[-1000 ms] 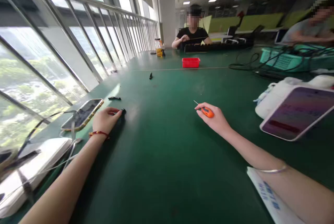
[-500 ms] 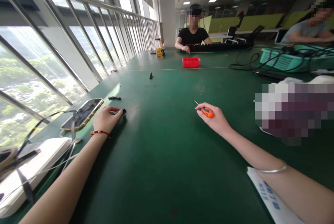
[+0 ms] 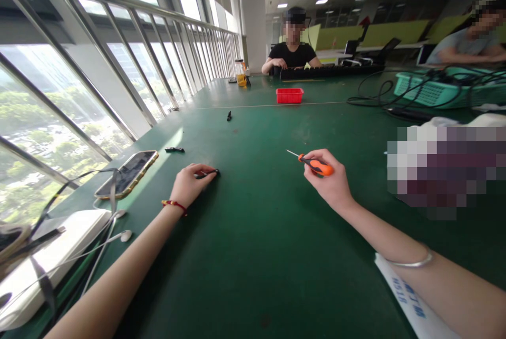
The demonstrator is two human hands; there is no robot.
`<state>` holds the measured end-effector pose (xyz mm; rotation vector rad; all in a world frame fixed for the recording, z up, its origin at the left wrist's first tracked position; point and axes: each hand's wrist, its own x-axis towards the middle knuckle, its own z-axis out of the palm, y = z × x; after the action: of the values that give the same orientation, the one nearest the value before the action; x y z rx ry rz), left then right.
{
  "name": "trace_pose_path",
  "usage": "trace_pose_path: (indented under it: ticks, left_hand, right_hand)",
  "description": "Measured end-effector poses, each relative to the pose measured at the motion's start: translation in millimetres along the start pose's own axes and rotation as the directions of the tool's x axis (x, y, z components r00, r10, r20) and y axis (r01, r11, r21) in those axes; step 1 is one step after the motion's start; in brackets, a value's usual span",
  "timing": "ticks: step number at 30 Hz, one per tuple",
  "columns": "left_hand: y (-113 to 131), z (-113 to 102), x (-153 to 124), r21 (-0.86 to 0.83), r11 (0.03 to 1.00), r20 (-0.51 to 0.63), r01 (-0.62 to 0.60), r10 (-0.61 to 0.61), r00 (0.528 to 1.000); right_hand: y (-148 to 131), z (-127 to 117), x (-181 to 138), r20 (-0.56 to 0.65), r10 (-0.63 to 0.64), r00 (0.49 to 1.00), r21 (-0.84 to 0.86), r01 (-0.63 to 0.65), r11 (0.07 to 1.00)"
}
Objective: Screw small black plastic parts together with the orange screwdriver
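Between the thumb and fingers of my left hand (image 3: pixel 190 183) is a small black part (image 3: pixel 206 173), mostly covered, low over the green table (image 3: pixel 253 254). My right hand (image 3: pixel 331 181) grips a screwdriver (image 3: pixel 320 166) with an orange and black handle. Its thin metal shaft points left, toward my left hand, and the two hands are well apart. A similar black piece (image 3: pixel 174 149) lies beyond my left hand, near the phone. Farther off on the table sits another small black piece (image 3: pixel 229 116).
At left are a phone (image 3: pixel 127 174), a white box (image 3: pixel 51 260), cables and earphones (image 3: pixel 125 235). A red tray (image 3: pixel 289 96) stands ahead. Right are a teal basket (image 3: pixel 422 90) with cables and a blurred bundle (image 3: pixel 446 165). Two people sit beyond; a railing (image 3: pixel 118 28) runs left.
My left hand has moved right with the black part. My right hand has shifted slightly right and turned, so more of the screwdriver shows. The person opposite has raised a hand.
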<state>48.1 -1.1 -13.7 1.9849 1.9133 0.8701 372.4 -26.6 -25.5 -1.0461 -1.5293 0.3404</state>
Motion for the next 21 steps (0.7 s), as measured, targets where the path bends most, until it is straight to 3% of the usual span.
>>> trace_pose_path:
  ticks: [3, 7, 10, 14, 21]
  left_hand:
    - [35, 25, -4, -0.123, 0.98, 0.141, -0.154, 0.171, 0.975]
    - [82, 61, -4, -0.15, 0.964, 0.251, -0.22, 0.252, 0.934]
    - [104, 83, -1, -0.141, 0.952, 0.232, -0.271, 0.298, 0.926]
    - [113, 97, -2, -0.068, 0.939, 0.159, -0.338, 0.345, 0.925]
    - [114, 95, -6, -0.048, 0.92, 0.156, -0.39, 0.392, 0.907]
  right_hand:
    - [-9, 2, -4, 0.003, -0.085, 0.996, -0.044, 0.085, 0.995]
    - [-14, 1, -6, -0.059, -0.163, 0.985, -0.086, 0.158, 0.984]
    - [-12, 0, -6, -0.129, -0.206, 0.97, -0.11, 0.193, 0.975]
    - [-10, 0, -5, -0.168, -0.228, 0.959, -0.13, 0.208, 0.969]
    - [-12, 0, -7, -0.066, -0.129, 0.989, -0.147, 0.118, 0.982]
